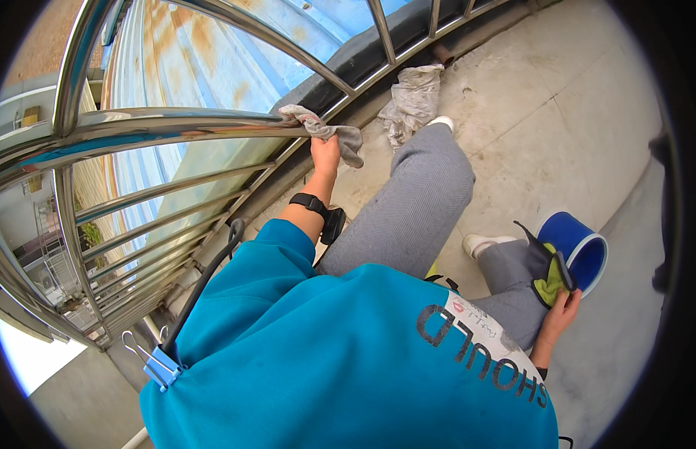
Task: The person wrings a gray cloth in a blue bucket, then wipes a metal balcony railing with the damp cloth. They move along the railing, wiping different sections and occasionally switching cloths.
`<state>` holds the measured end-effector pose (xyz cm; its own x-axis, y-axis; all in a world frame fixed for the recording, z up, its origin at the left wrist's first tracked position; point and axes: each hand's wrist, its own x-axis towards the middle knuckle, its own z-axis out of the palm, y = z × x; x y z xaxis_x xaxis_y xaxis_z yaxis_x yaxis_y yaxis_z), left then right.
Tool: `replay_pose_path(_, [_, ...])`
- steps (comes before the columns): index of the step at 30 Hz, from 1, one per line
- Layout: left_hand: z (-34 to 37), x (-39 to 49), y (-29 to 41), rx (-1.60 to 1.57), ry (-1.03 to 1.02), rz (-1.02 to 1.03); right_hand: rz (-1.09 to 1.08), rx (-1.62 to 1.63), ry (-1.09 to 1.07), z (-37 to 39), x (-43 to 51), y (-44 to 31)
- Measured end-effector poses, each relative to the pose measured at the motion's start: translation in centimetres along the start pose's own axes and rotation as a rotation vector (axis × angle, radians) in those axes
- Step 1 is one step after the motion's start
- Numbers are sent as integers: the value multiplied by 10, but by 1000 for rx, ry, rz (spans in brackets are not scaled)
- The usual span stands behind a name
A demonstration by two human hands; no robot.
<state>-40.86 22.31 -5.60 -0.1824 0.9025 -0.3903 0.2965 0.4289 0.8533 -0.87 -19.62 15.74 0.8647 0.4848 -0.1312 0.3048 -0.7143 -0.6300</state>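
Note:
My left hand (326, 154) grips a grey cloth (348, 141), one end of which lies over a round stainless steel rail (202, 124). The rail belongs to a metal railing that rises at my left. Low at my right side, my right hand (561, 314) holds a green and dark grey cloth (550, 283) between thumb and fingers, beside my bent leg. That cloth touches the rim of a blue bucket (567, 230) with a white edge. The bucket is tilted, and its inside shows blue.
A crumpled whitish plastic sack (415, 95) lies on the concrete floor (527, 112) by the railing's foot, near my shoe. A short pipe end (442, 54) juts out close by. Beyond the railing is a rusty blue corrugated roof (213, 62). A dark cable (204, 280) runs along my left side.

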Motion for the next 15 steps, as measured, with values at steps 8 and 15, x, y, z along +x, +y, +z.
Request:
replay_pose_path(8, [-31, -18, 10, -45, -146, 64, 36, -26, 9, 2, 1, -6])
replay_pose_path(15, [-40, 1, 14, -200, -132, -52, 33, -94, 9, 0, 0, -6])
